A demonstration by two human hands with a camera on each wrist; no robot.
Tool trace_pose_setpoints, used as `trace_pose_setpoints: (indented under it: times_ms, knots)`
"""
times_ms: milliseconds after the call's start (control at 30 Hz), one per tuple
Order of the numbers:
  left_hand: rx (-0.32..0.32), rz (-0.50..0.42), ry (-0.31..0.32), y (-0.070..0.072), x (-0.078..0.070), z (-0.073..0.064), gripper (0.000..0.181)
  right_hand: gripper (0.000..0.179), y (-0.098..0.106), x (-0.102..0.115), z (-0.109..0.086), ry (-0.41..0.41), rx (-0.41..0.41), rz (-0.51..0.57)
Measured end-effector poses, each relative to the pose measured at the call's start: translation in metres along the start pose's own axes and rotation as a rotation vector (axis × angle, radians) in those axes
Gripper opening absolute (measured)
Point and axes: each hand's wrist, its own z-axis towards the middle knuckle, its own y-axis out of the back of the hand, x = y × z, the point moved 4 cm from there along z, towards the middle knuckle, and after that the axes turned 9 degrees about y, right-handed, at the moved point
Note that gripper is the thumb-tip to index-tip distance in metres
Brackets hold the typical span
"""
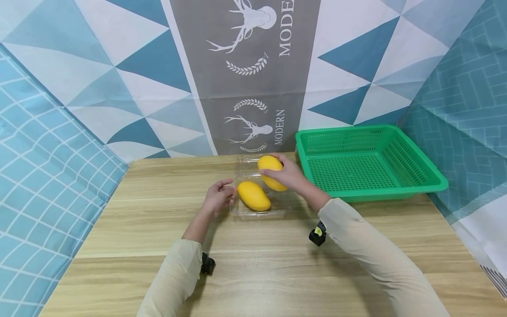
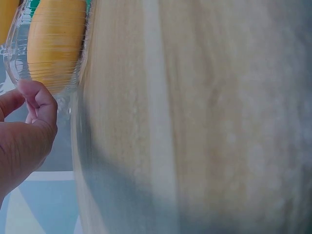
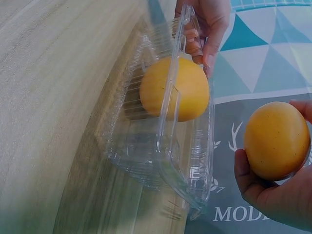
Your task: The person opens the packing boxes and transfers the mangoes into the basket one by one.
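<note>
Right hand (image 1: 290, 175) gripped yellow mango (image 1: 270, 163) over clear plastic box (image 1: 280, 201), mango's long way running 11 to 5 o'clock. Left hand (image 1: 219, 198) pinched box's edge. Second mango (image 1: 254, 196) lay inside, at left hand's 3 o'clock, left nearer.

- In the head view, we see the held mango (image 1: 270, 163) only in two patches, because the thumb of the right hand (image 1: 292, 174) crosses it; the other fingers are mostly hidden.
- In the right wrist view, we lose part of that hand beyond the right edge.
- In the left wrist view, we find the left hand (image 2: 27, 146) cut off by the left edge and the boxed mango (image 2: 56, 44) by the top edge.
- Two green slivers there are too small for us to name.
- We see the table (image 2: 126, 97) grain blurred toward the right edge.
- Both sleeves (image 1: 174, 277) leave our head view at the bottom.
</note>
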Motion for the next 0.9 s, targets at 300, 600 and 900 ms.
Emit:
trace_pose_setpoints:
  times_ms: [300,600,900]
  knots:
    - [0.004,0.040,0.007,0.001,-0.001,-0.002,0.043,0.073,0.006,0.002,0.000,0.005,-0.026,-0.019]
    - [0.004,0.040,0.006,0.001,-0.002,-0.003,0.044,0.072,0.010,0.002,0.001,0.005,-0.044,-0.007]
    - [0.007,0.041,0.012,0.000,-0.001,-0.002,0.044,0.071,0.017,0.002,0.000,-0.002,-0.054,-0.009]
